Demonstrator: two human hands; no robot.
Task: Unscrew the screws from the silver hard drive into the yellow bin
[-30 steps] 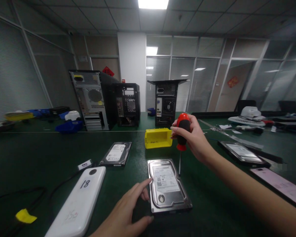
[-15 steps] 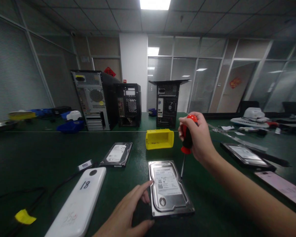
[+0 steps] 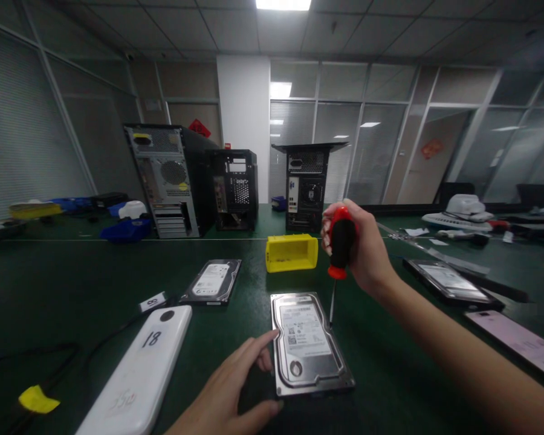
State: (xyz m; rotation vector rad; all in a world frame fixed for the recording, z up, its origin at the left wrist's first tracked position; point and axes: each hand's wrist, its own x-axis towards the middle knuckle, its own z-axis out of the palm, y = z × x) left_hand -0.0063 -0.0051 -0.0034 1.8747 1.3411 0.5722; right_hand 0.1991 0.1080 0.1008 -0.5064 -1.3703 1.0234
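A silver hard drive (image 3: pixel 309 344) with a white label lies flat on the green table in front of me. My right hand (image 3: pixel 360 238) is closed around the red and black handle of a screwdriver (image 3: pixel 342 241). The shaft slants down, and its tip meets the drive's right edge, near the middle of that side. At the drive's left edge, the outstretched index finger of my left hand (image 3: pixel 236 386) touches the rim. The left thumb is spread apart near the drive's lower left corner, and this hand holds nothing.
Beyond the drive stands a yellow bin (image 3: pixel 292 254) with small bits inside. To the left lie a second hard drive (image 3: pixel 213 281) and a white power bank (image 3: pixel 140 368). On the right are another drive (image 3: pixel 451 281) and a pink phone (image 3: pixel 519 344). Computer cases (image 3: pixel 174 181) stand behind.
The grip on the screwdriver has shifted slightly, with the handle tipped more toward me and the fingers higher round it. The tip stays at the drive's edge. My left hand keeps its place.
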